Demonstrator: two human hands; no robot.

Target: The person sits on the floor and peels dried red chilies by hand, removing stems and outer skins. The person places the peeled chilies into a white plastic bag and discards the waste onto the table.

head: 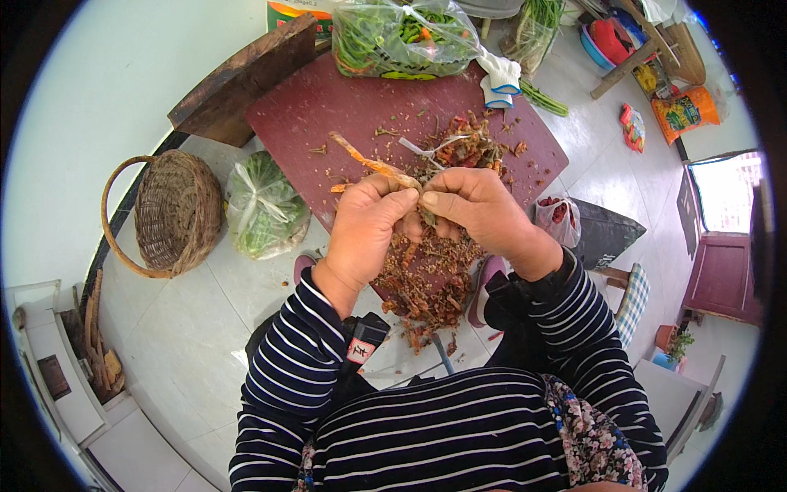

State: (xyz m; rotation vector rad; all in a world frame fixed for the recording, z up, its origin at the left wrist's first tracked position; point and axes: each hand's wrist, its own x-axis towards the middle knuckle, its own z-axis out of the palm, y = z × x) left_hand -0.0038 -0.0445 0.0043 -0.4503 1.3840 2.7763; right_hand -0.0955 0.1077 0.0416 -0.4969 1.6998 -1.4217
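Note:
Over the dark red board, both my hands come together at the thick end of a long, shrivelled orange pepper. My left hand grips it between thumb and curled fingers, with its thin tip pointing to the upper left. The thumb and forefinger of my right hand pinch at the same end, so the exact contact is hidden. Below the hands spreads a heap of dry pepper scraps and seeds. Just beyond them is a pile of dried reddish-brown peppers with a white plastic strip across it.
At the board's far edge sit a clear bag of green peppers and white knit gloves. To the left stand a wicker basket and a tied bag of greens. A bag of red peppers is at the right.

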